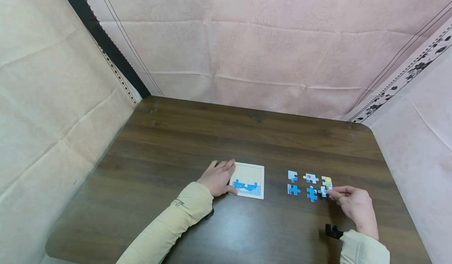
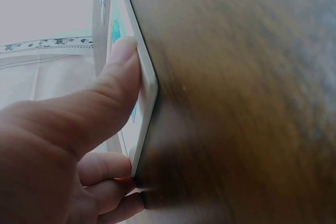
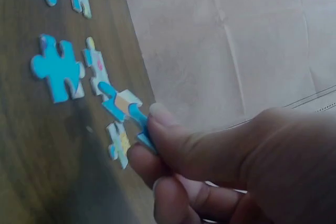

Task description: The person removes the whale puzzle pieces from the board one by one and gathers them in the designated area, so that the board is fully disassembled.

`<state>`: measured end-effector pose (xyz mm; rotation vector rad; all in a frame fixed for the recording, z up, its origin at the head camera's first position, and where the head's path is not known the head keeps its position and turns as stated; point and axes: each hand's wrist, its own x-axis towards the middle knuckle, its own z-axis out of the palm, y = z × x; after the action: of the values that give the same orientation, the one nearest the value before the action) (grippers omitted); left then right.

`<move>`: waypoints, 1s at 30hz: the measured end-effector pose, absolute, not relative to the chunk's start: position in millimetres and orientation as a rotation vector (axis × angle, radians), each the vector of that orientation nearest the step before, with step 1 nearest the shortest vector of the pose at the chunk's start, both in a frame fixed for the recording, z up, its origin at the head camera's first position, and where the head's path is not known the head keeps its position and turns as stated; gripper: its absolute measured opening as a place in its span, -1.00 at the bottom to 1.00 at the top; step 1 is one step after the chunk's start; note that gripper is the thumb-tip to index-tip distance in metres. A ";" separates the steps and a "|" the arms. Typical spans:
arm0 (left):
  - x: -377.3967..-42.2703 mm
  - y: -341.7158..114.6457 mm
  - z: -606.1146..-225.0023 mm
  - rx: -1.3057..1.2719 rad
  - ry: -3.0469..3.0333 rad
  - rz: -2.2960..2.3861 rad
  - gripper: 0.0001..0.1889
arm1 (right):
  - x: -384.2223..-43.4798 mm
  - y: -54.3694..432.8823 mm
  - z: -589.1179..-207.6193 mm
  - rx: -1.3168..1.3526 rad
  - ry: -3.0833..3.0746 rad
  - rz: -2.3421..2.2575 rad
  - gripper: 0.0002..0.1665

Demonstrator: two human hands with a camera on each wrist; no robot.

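1. Right now the left hand [image 1: 218, 177] rests on the left edge of the square white puzzle tray [image 1: 249, 180], which lies flat on the dark wooden bench [image 1: 226, 134]; in the left wrist view the thumb [image 2: 113, 85] presses on the tray's face and the curled fingers [image 2: 107, 167] sit under or against its edge, so the fingers are clamped on the tray.
2. Along the tray's near side sits a short run of blue pieces [image 1: 246, 186] already fitted; the rest of the tray shows bare white, so I judge the puzzle only begun.
3. To the right, well apart from the tray, the right hand [image 1: 354, 206] pinches 1 blue jigsaw piece with a pale patch [image 3: 125, 109] between thumb and forefinger, fingers closed tight on it, at the right end of the loose group.
4. On the bench beside it lie 5 more loose pieces, mostly blue: 2 at the left [image 1: 292, 182], 2 in the middle [image 1: 311, 186], and 1 yellowish piece [image 1: 327, 181] just above the held one.
5. Judging from this, 6 pieces remain to place, counting the pinched one.
6. Pink cloth [image 1: 247, 40] hangs behind and beside the bench.
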<state>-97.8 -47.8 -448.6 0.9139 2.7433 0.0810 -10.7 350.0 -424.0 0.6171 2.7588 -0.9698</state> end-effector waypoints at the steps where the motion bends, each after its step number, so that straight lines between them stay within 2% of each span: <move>1: -97.8 -47.8 -448.6 0.913 2.743 0.079 -0.06 | -10.0 351.0 -424.6 0.621 2.746 -0.974 -0.45; 13: -96.9 -47.1 -448.4 0.898 2.741 0.068 -0.05 | -7.7 358.0 -425.6 0.704 2.651 -0.950 -0.38; 30: -96.6 -47.0 -447.9 0.912 2.746 0.068 -0.05 | -13.2 354.1 -438.2 0.839 2.737 -0.848 -0.58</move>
<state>-96.6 -47.0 -447.9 0.9116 2.7455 0.0677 -13.2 354.1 -438.2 0.8385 2.7369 -0.8481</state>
